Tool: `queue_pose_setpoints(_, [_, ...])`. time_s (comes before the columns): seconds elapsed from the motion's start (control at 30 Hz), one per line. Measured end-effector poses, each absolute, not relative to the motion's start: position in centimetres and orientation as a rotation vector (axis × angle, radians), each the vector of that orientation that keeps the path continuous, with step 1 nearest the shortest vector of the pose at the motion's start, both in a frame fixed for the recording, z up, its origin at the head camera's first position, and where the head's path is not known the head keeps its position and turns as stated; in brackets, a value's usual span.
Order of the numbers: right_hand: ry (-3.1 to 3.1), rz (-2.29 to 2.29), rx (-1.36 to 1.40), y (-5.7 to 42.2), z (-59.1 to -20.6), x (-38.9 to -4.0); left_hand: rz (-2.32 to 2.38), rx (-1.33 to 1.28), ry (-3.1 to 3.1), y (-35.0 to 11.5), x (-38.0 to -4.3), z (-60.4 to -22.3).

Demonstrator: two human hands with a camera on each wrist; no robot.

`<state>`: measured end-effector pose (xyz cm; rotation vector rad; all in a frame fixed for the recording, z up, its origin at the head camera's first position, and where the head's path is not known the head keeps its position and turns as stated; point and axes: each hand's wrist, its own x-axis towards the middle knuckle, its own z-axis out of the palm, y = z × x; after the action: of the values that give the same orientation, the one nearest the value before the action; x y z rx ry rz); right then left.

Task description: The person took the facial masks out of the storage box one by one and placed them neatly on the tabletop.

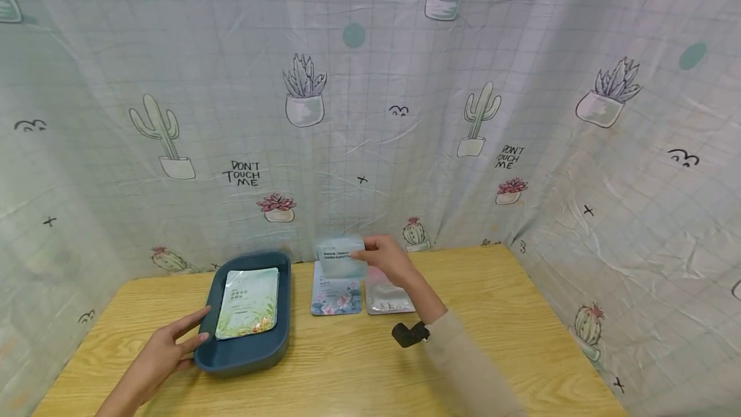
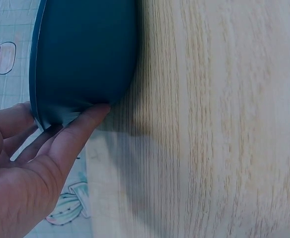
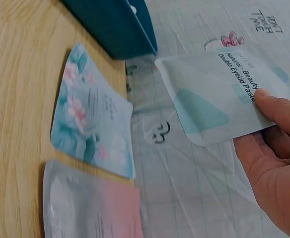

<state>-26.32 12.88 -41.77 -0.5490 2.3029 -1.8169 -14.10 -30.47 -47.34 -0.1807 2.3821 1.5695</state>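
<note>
From where I stand, the right hand (image 1: 390,262) holds a pale blue-green packet (image 1: 341,262) up off the table (image 1: 347,365), in front of the printed curtain (image 1: 376,114); the thumb lies over the printed front and the fingers sit behind it, so the pinch is narrow, at one side of the packet only; the packet looks thin, flat and light, with enough stiffness in its sealed edges to stay nearly straight from that side hold; its face seems smooth, so I judge it could slide or swivel under a slack thumb, while a hard squeeze might crease the film; a side edge, thumb on one face and fingertips on the other, looks the natural place to take it; the left hand (image 1: 159,349) grips the near left corner of the dark blue tray (image 1: 231,362), thumb and fingers about its wall; that tray seems rigid and smooth, heavier than any packet but hardly fragile, and its raised wall gives a sure hold; a green-and-white packet (image 1: 247,301) lies inside it, and whether others lie beneath I cannot tell; a floral packet (image 1: 336,298) and a pink-and-silver packet (image 1: 384,301) lie on the wood just beside one another; the silver part looks glossy and perhaps slippery, and, lying flat, both would probably come up best by an edge.
</note>
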Motion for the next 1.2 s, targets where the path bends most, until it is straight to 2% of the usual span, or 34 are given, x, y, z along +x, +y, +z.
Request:
queue_pose_setpoints(0.63, [2.296,-1.922,-0.344,19.0,-41.3,-26.1,1.567,-0.191,2.376,-30.4,-14.0,-47.2])
queue_pose_setpoints(1.2, [2.385,-1.886,-0.146,25.5,-43.3,-28.0,1.558,-0.179,2.381,-30.4,-14.1,-47.3])
